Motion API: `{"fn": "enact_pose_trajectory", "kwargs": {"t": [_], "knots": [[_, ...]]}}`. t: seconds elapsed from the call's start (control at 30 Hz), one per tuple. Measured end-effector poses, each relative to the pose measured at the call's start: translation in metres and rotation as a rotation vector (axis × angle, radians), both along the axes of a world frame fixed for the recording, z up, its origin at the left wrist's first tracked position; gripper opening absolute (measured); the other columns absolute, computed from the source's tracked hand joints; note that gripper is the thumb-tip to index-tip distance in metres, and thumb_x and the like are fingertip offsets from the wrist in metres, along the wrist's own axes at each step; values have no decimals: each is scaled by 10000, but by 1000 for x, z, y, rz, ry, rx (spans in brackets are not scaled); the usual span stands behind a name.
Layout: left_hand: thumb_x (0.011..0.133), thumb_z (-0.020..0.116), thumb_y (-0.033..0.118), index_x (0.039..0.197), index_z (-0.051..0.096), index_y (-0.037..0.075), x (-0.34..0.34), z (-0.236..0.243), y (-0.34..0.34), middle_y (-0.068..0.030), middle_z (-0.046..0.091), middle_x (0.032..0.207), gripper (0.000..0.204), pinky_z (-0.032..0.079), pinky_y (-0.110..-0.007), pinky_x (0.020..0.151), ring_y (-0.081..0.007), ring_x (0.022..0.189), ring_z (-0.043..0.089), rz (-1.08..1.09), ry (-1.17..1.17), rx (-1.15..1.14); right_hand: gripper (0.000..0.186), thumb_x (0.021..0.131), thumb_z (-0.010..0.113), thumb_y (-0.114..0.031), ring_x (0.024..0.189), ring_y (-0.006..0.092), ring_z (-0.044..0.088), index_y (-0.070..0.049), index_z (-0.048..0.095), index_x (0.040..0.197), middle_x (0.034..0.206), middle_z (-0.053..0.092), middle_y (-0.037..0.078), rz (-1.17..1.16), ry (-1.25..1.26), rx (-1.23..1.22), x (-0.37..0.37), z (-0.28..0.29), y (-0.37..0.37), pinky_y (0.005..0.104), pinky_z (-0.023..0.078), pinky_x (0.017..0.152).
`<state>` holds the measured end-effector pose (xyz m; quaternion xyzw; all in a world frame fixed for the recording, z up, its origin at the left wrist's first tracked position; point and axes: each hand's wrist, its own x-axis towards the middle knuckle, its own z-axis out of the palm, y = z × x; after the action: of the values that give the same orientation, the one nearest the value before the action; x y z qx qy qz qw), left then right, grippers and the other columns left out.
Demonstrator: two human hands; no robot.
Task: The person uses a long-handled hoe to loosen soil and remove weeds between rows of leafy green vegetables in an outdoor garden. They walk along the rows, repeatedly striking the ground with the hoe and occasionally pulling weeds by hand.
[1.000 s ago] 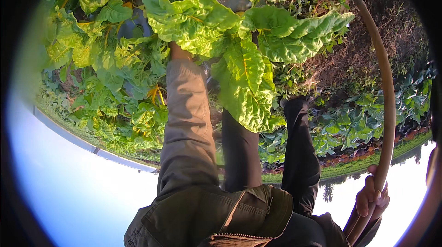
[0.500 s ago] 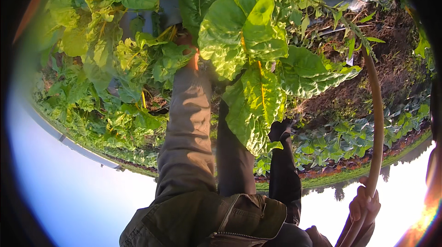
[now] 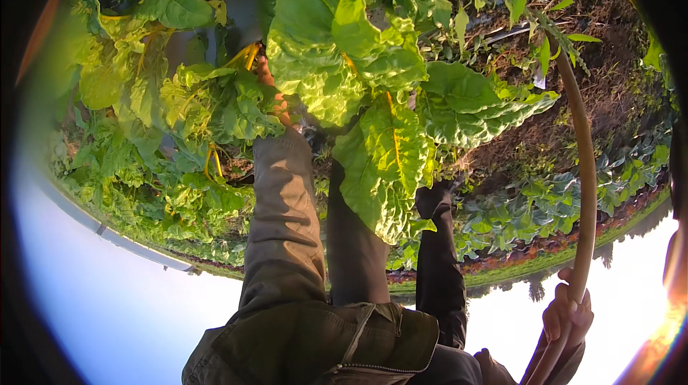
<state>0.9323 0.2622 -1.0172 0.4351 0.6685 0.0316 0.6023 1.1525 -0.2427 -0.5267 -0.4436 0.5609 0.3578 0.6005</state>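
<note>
Outdoors, soil (image 3: 609,44) w/ leafy rows (image 3: 559,209); R hand (image 3: 566,313) grips wood handle (image 3: 588,155); L hand (image 3: 280,105): grip unclear.

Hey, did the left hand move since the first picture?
Yes. In this view, the left hand has shifted right, away from the lower yellow stems: the sideways gap between them looks wider now.

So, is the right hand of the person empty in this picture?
No, the right hand has its fingers closed around a long wooden stick at the lower right.
</note>
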Motion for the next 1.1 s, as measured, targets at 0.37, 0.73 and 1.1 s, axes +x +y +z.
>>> {"fn": "enact_pose_trajectory", "kwargs": {"t": [0.37,0.73,1.1], "knots": [[972,732,346,1296,658,106,-11,22,0,-95,709,899,410,558,-411,583,-223,705,679,-267,202,-105,589,940,684,-34,367,230,539,170,356,1384,647,497,77,-19,-17,-29,-9,-4,-5,353,490,300],[968,738,366,1299,654,118,-5,6,-6,-97,706,892,421,558,-415,571,-224,687,674,-455,379,45,610,940,673,-15,376,234,550,181,359,1424,678,518,84,4,-25,27,-5,-7,-35,363,490,298],[964,743,385,1302,650,131,-13,2,-12,-100,704,885,433,558,-420,560,-226,669,670,-1037,846,34,567,983,635,-12,396,225,552,178,348,1433,697,510,80,95,-110,135,-13,-17,-57,354,502,315]]}}
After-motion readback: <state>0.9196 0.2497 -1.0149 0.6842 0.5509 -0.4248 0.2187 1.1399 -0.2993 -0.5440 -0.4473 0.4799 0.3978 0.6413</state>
